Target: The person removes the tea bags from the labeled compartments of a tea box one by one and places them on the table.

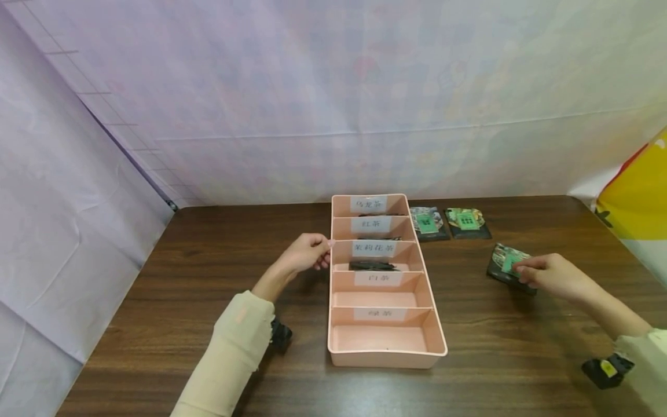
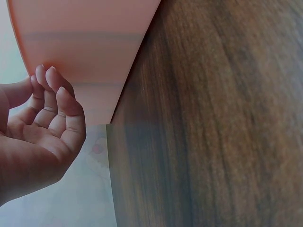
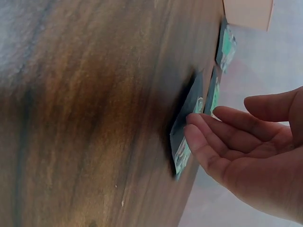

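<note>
A pink divided box (image 1: 388, 360) stands on the table, with a paper label on each compartment. My left hand (image 1: 307, 252) is at its left wall, where the thumb and fingertips pinch the rim; the left wrist view shows this hand (image 2: 52, 123) with bent fingers against the wall. To the right of the box, my right hand (image 1: 560, 277) touches the top of a dark tea packet (image 1: 501, 263) with a green label. In the right wrist view its fingertips rest on the packet (image 3: 182, 151), while the thumb stands apart.
Two more tea packets, one (image 1: 428, 225) beside the box and another (image 1: 467, 223) to its right, lie near the back edge. Dark packets (image 1: 372, 266) sit in the three far compartments. A pale curtain (image 1: 312, 104) hangs behind the brown table (image 1: 208, 255).
</note>
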A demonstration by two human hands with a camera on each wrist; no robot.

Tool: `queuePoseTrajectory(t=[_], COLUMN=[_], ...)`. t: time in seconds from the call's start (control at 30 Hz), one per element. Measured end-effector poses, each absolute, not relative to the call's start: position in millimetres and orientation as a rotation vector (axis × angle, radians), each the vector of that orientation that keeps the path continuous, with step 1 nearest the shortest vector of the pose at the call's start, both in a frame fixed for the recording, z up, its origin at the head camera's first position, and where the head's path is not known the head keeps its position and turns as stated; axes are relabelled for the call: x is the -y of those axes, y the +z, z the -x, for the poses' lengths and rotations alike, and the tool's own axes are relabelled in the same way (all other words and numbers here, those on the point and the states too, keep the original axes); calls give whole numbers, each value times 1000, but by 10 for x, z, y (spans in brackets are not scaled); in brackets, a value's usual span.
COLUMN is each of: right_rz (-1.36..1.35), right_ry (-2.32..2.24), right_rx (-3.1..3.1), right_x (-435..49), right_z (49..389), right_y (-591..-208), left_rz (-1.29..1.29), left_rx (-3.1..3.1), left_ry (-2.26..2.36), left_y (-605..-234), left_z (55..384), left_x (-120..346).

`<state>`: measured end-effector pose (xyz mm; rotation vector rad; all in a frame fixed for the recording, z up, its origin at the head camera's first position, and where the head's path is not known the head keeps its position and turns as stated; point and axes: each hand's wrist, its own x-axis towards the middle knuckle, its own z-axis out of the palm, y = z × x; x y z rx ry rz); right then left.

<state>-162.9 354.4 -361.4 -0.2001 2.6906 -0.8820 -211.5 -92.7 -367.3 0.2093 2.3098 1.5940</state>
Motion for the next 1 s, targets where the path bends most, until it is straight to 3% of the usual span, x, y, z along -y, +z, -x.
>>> queuePoseTrajectory(t=[1.0], right_rz=[115], right_ry=[-771], right_rx=[-2756], right_x=[-3684], right_z=[1916], right_y=[-3615], left_rz=[-223], left_rx=[-2308], left_ry=[1600], left_y=[-3684], left_z=[2124], left_x=[931])
